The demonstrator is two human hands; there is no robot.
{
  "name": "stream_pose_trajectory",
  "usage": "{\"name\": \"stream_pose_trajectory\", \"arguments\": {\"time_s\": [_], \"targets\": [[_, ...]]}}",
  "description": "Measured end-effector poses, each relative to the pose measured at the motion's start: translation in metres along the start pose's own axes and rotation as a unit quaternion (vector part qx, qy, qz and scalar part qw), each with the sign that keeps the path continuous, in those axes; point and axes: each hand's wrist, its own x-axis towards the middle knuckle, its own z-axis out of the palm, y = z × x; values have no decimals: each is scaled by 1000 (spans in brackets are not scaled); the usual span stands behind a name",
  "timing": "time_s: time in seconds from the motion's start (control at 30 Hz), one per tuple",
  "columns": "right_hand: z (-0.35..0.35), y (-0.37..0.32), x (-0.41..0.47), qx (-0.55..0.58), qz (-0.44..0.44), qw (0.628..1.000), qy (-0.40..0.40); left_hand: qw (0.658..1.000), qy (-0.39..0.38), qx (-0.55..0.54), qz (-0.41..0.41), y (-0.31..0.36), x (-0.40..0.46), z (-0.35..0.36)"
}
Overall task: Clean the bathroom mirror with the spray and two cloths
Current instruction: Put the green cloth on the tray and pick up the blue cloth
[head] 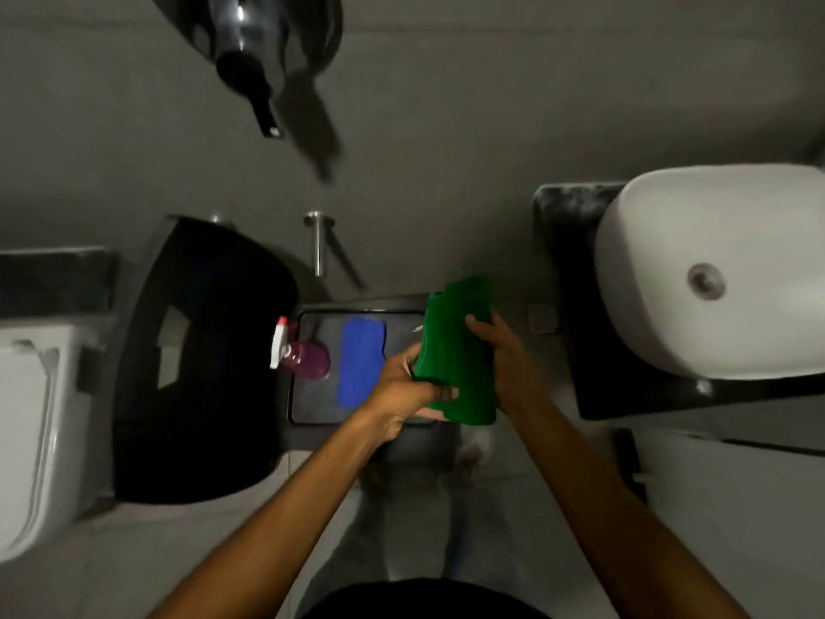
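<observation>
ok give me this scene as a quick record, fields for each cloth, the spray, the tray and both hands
green cloth: held above the tray by both hands
blue cloth: lying flat in the dark rectangular tray
pink spray bottle with white trigger: standing at the tray's left end
left hand: gripping the green cloth's lower edge
right hand: fingers on the green cloth's right side

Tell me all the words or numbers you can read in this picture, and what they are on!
None can be read.
The spray bottle on the tray shows no label from this angle.
The blue cloth and the green cloth are plain.
The white sink has no visible writing.
</observation>
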Motion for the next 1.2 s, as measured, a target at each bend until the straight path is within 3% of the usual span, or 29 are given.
{"name": "stream_pose_trajectory", "arguments": {"time_s": [0.23, 0.33, 0.43, 0.5, 0.6, 0.77, 0.87, 1.03, 1.2], "targets": [[-27, 75, 120, -212, 12, 967, 143, 996, 90, -7, -11, -128, 101, -31], [-37, 107, 169, -294, -15, 948, 122, 995, 95, 7, -21, -171, 143, -44], [-41, 127, 200, -355, -24, 929, 103, 989, 101, 106, -8, -186, 163, -54], [-40, 130, 210, -399, -38, 910, 103, 960, 177, 217, 32, -189, 168, -62], [-33, 129, 212, -421, -80, 894, 126, 912, 294, 279, 61, -185, 169, -78], [-23, 134, 193, -410, -144, 894, 109, 866, 366, 336, -62, -176, 181, -100], [-27, 140, 179, -395, -133, 905, 89, 877, 343, 318, -115, -171, 190, -106], [-35, 142, 150, -326, -71, 940, 69, 936, 269, 145, -177, -151, 197, -117], [-42, 122, 103, -241, 1, 970, 33, 960, 231, 17, -156, -103, 178, -110]]}}
